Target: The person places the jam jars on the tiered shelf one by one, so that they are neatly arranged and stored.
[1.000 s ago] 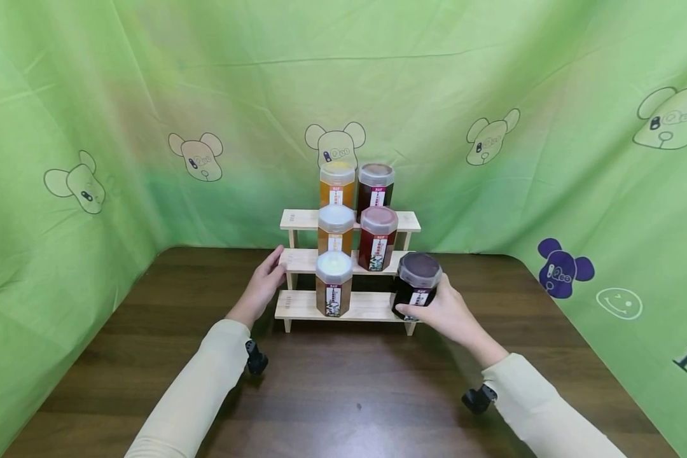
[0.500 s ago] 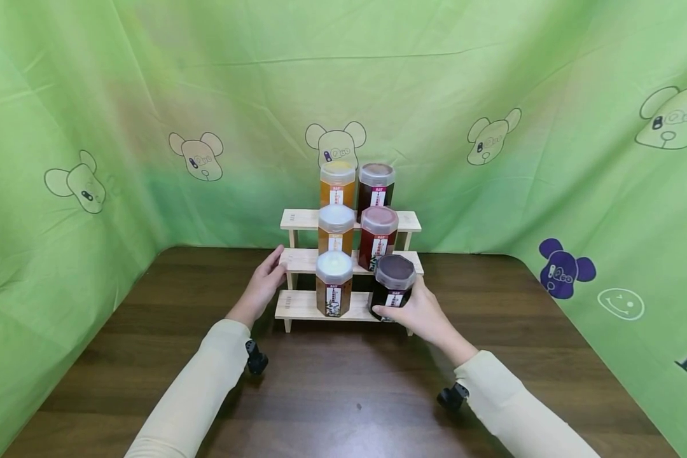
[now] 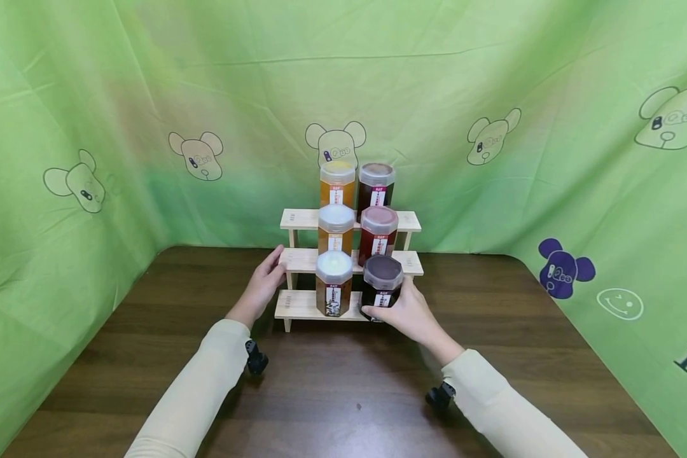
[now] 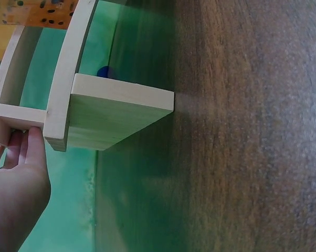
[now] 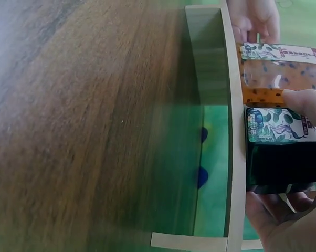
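Note:
A three-tier wooden display stand [image 3: 298,304] bears honey-like jars with clear lids. My right hand [image 3: 415,313] grips a dark jar [image 3: 383,280] at the right of the lowest tier, thumb across the front and fingers behind. In the right wrist view this dark jar [image 5: 284,163] stands close beside an amber, speckled jar [image 5: 273,84], where my thumb [image 5: 302,102] overlaps it. In the head view that amber jar [image 3: 334,286] is left of the dark one. My left hand [image 3: 259,286] holds the left end of the middle tier, its fingertips [image 4: 36,137] at the wooden leg.
On the middle tier stand an orange jar [image 3: 336,229] and a red jar [image 3: 379,232]. Above them are a yellow-orange jar [image 3: 337,184] and a dark brown jar [image 3: 376,184]. A brown wooden table [image 3: 320,394] lies underneath, with a green printed cloth [image 3: 240,89] behind.
My right hand has slid the dark jar left along the lowest tier, from its right end to near the amber jar. The left hand stays at the stand.

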The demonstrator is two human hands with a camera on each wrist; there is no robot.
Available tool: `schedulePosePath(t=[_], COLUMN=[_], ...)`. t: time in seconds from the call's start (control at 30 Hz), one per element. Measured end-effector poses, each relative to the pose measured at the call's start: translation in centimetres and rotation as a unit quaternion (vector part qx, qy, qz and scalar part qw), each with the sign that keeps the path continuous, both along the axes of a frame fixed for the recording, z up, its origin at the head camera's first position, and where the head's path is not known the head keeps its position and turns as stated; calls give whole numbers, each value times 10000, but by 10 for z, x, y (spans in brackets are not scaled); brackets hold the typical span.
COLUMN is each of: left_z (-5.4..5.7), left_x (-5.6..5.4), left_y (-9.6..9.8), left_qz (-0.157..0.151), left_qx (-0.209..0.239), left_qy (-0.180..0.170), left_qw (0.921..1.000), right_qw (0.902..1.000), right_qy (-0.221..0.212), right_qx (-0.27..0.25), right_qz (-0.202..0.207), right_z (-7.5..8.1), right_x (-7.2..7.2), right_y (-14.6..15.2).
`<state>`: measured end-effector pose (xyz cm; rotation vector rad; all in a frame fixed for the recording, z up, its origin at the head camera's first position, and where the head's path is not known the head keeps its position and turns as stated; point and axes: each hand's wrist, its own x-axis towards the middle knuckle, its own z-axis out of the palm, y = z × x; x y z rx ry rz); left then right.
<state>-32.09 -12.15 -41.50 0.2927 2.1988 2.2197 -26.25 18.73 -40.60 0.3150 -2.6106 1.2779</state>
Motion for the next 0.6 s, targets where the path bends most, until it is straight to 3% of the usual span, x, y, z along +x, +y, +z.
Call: schedulePosePath(t=[0.6], left_z=[1], left_x=[1], left_y=[0], left_qz=[-53], left_qx=[55], left_qy=[5], left_qw=[10000], right_qw=[9996], right_qy=[-245], right_qx=[-123], right_qz=[-57], right_z=[-4], right_x=[-2], right_y=[-3])
